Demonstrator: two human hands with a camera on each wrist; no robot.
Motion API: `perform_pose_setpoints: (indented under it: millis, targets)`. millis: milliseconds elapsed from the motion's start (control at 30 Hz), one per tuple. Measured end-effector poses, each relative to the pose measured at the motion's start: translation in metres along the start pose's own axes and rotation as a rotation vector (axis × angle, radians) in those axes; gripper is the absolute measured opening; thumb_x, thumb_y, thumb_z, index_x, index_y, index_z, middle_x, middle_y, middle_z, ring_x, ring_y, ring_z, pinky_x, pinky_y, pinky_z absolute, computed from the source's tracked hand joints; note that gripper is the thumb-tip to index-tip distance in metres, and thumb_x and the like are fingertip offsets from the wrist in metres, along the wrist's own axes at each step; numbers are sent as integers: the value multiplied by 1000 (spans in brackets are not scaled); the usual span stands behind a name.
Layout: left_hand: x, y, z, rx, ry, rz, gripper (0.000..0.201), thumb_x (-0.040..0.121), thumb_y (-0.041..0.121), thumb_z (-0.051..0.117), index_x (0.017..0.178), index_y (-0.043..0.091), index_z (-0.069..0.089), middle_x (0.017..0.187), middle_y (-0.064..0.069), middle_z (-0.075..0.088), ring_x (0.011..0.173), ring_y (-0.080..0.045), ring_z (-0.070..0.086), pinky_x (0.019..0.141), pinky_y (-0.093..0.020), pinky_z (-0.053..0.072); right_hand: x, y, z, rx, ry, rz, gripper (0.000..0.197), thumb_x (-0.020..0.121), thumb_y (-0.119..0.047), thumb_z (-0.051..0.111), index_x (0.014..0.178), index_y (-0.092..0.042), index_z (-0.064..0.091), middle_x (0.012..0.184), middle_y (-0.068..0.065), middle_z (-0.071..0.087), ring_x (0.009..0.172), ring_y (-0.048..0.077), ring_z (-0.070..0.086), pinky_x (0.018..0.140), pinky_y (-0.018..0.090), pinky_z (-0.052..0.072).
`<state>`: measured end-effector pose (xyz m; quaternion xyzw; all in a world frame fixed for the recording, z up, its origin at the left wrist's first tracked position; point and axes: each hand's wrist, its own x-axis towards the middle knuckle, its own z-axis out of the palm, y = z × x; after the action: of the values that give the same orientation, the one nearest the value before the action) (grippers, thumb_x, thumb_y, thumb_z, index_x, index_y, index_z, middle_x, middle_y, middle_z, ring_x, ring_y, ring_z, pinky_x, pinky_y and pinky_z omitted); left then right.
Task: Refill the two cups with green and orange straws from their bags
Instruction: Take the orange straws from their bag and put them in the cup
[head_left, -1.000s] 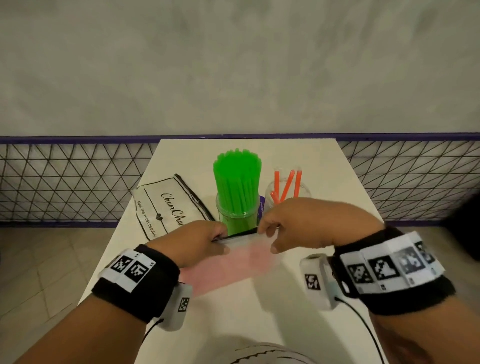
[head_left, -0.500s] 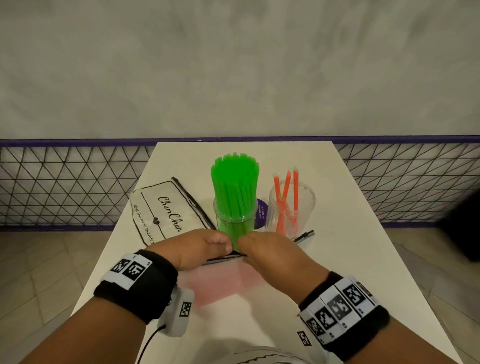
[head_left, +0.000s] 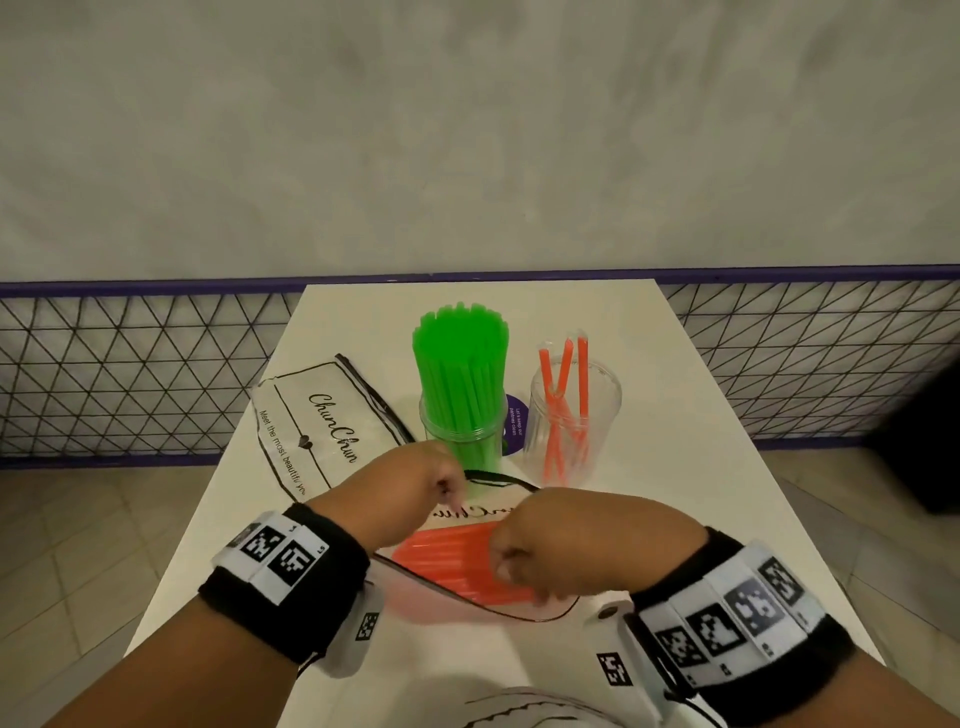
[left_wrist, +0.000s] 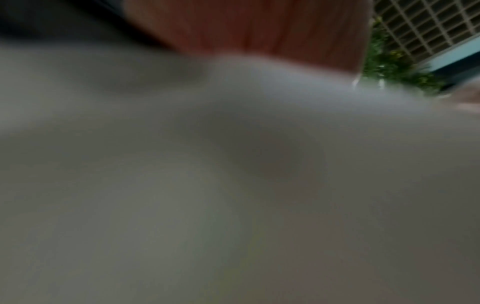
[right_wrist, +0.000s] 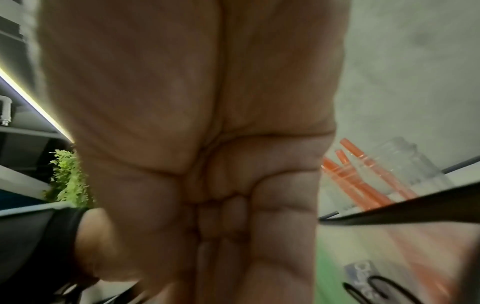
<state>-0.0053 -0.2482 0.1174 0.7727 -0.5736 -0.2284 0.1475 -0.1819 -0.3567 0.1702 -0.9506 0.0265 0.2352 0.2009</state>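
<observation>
A clear zip bag (head_left: 483, 605) of orange straws (head_left: 447, 556) lies on the white table (head_left: 675, 519) just in front of me, its mouth spread wide. My left hand (head_left: 451, 492) pinches the far lip of the mouth. My right hand (head_left: 511, 569) pinches the near lip, fingers curled. Behind the bag stands a clear cup (head_left: 462, 431) packed with green straws (head_left: 460, 358), and to its right a clear cup (head_left: 574, 415) holding three orange straws (head_left: 563, 395). The right wrist view shows my curled fingers (right_wrist: 233, 216), the bag's black edge (right_wrist: 394, 207) and the orange straws cup (right_wrist: 405, 164). The left wrist view is blurred.
An empty printed zip bag (head_left: 322, 421) lies flat on the table's left side. A purple round sticker (head_left: 514, 423) sits between the cups. A wire mesh fence (head_left: 130, 379) and a grey wall run behind the table. Tiled floor lies on both sides.
The two hands, pinched together on the shut zip edge, have pulled apart. The right hand came back toward me and the bag mouth now gapes, showing the orange straws.
</observation>
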Motion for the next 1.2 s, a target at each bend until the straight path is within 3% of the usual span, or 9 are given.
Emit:
perform_pose_setpoints:
  millis: [100, 200, 400, 467, 567, 700, 900, 1100, 1200]
  targets:
    - [-5, 12, 5, -18, -55, 89, 30, 86, 8, 62, 112, 22, 66, 98, 13, 48, 89, -2, 49, 79, -13, 39, 39, 4, 15, -174, 176, 6, 25, 94, -10, 48, 109, -8, 67, 99, 10, 68, 83, 25, 61, 74, 34, 48]
    - [-11, 15, 7, -16, -168, 68, 75, 82, 14, 69, 148, 25, 35, 136, 4, 37, 120, -9, 44, 96, -9, 33, 73, 9, 42, -164, 162, 25, 34, 88, -26, 56, 113, -4, 63, 106, 14, 66, 92, 30, 62, 83, 37, 50]
    - [-23, 3, 2, 291, -413, -144, 113, 74, 16, 78, 151, 45, 1, 162, 4, -3, 123, -22, 52, 87, -25, 46, 71, 28, 73, -73, 145, 101, 49, 80, -49, 65, 116, -18, 53, 108, 5, 61, 94, 26, 62, 81, 38, 51]
    - [-26, 0, 4, 262, -473, -192, 112, 75, 12, 74, 150, 45, -2, 160, -1, 13, 125, -23, 50, 95, -32, 49, 67, 33, 69, -78, 92, 105, 41, 84, -46, 61, 114, -18, 56, 107, 4, 64, 94, 26, 62, 84, 38, 52]
    - [-22, -1, 12, 110, -505, -260, 107, 77, 6, 67, 150, 48, 1, 140, 0, 47, 104, -19, 59, 83, -31, 52, 59, 38, 59, -96, 103, 102, 27, 90, -31, 52, 104, -10, 62, 103, 10, 65, 92, 28, 61, 79, 34, 49]
    - [-12, -6, 15, -57, -492, -266, 91, 77, 9, 62, 147, 49, 19, 124, 8, 58, 91, -12, 61, 74, -23, 51, 42, 37, 50, 11, 216, 83, 11, 86, -20, 54, 91, -12, 59, 95, 6, 60, 81, 21, 55, 68, 29, 41]
    - [6, -7, 17, 68, -232, -111, 60, 83, 13, 58, 138, 34, 46, 145, 12, 40, 134, -10, 40, 110, -24, 32, 8, 39, 14, 466, 426, 77, 15, 89, -21, 64, 100, -29, 58, 86, -10, 61, 79, 8, 61, 71, 23, 49]
    - [28, 55, 15, 91, 244, 236, 44, 79, -3, 51, 116, 18, 59, 123, 5, 50, 102, -18, 57, 85, -35, 50, -28, 35, -47, 1093, 988, -2, 14, 89, -9, 62, 90, -23, 62, 75, -4, 66, 75, 11, 64, 82, 33, 50]
    - [47, 80, 15, 92, 313, 275, 49, 86, 3, 51, 133, 16, 49, 135, 3, 45, 101, -16, 58, 81, -26, 50, -41, 36, -76, 1170, 1196, -98, 12, 91, -7, 59, 94, -19, 60, 76, -4, 63, 77, 14, 63, 83, 35, 53]
